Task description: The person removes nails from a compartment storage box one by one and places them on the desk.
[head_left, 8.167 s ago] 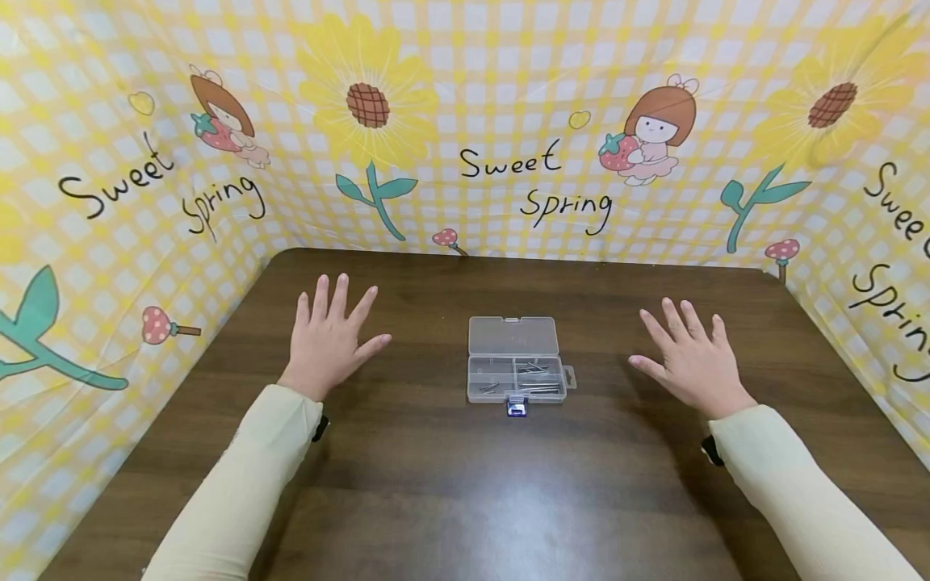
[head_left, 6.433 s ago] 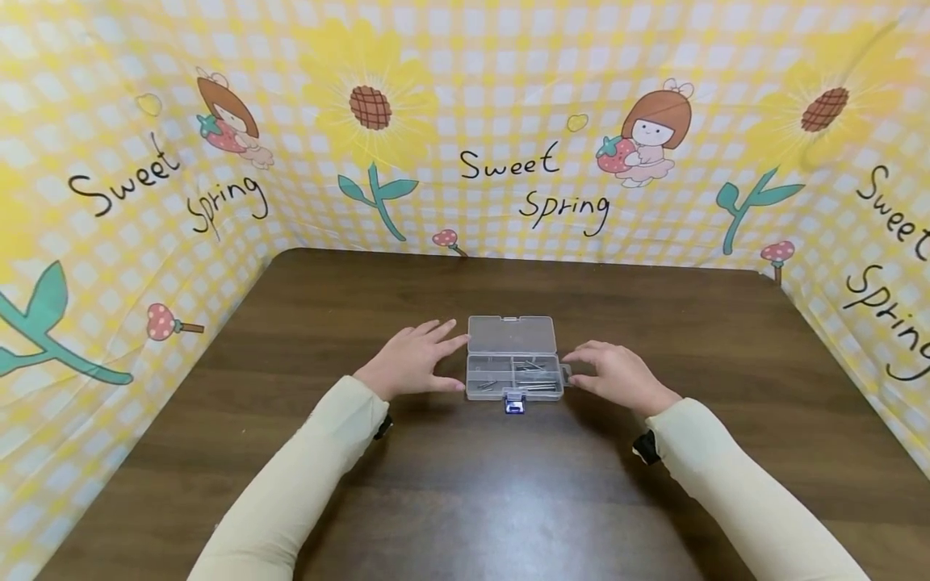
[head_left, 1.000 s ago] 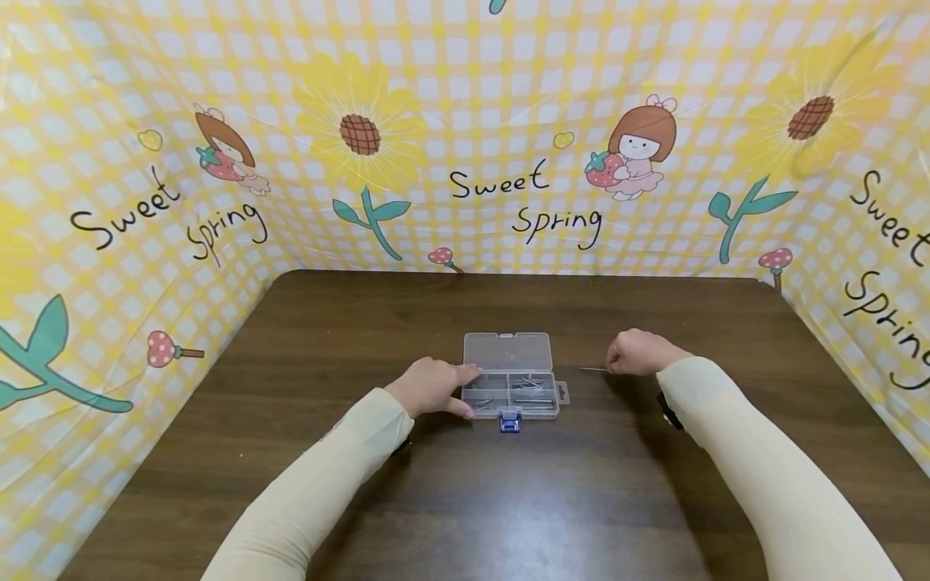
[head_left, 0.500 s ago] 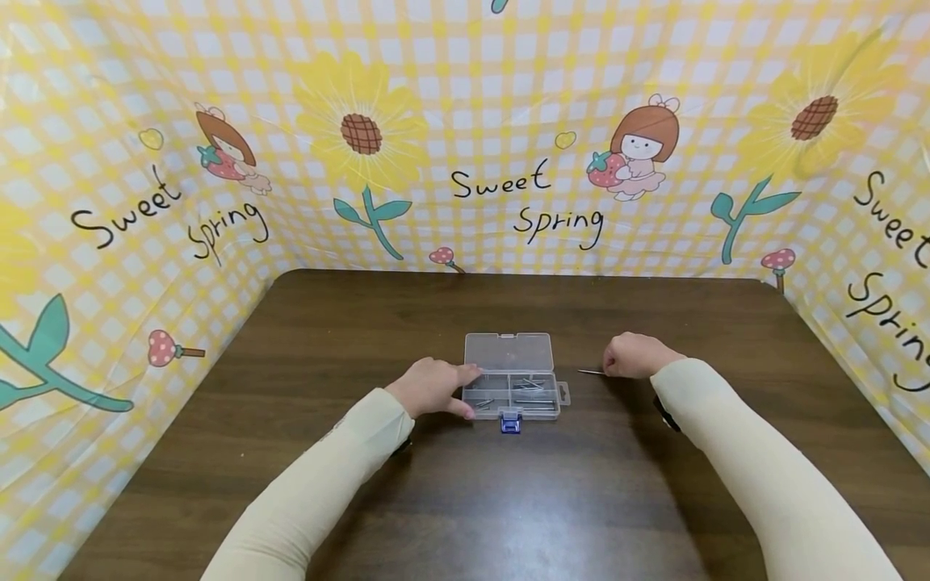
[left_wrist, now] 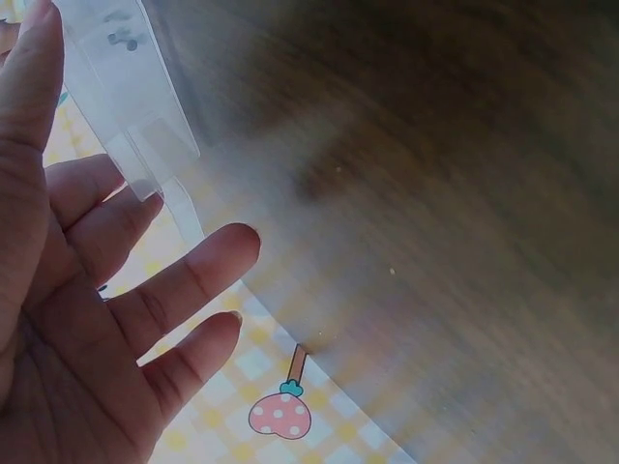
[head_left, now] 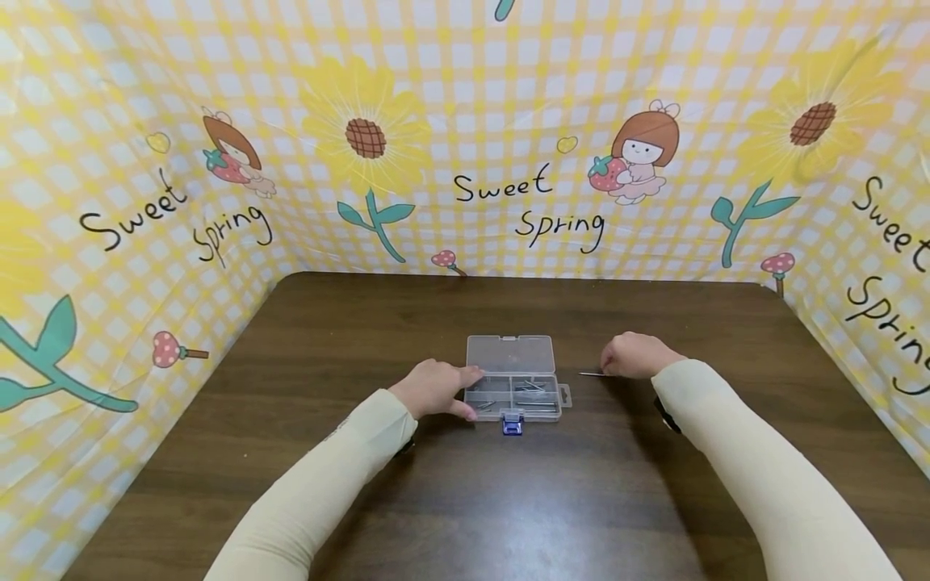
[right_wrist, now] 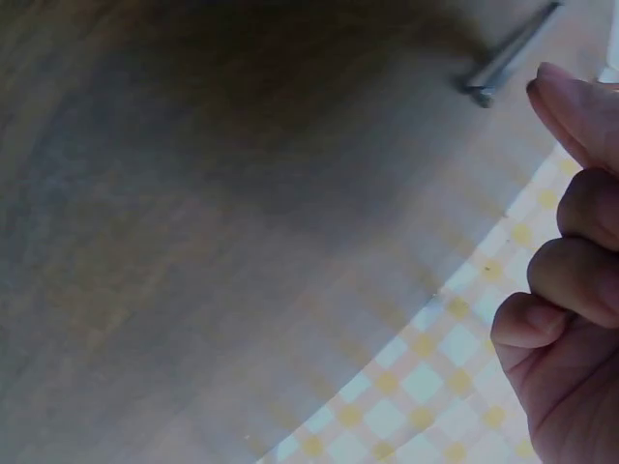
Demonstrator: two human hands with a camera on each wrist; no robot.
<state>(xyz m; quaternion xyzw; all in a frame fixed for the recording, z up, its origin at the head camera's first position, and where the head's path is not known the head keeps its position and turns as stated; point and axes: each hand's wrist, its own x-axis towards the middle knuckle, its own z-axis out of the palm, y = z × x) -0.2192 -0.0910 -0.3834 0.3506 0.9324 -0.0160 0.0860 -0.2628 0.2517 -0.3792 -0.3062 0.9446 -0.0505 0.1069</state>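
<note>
A clear divided plastic box [head_left: 488, 407] lies with its lid [head_left: 510, 354] raised back and its blue latch [head_left: 513, 425] hanging in front. Several metal nails [head_left: 534, 406] lie in its compartments. My left hand [head_left: 430, 387] grips the box's left end, thumb at the front corner, index finger at the back corner by the hinge. Right of the box, a single nail [head_left: 591, 374] is low at my right hand [head_left: 632, 355], whose other fingers curl into the palm. In the right wrist view, the nail [right_wrist: 517, 48] appears just apart from the nearest fingertip; a pinch cannot be confirmed.
The brown wooden table [head_left: 450, 500] carries the box. A yellow checked cloth [head_left: 465, 97] with printed flowers stands round its back and sides. The box's hang tab [head_left: 565, 395] sticks out on the right, toward the right hand.
Both hands first lay spread apart, then came to the box. One nail is now outside, right of it. Over the last second the right hand shifted slightly left; the left stayed on the box.
</note>
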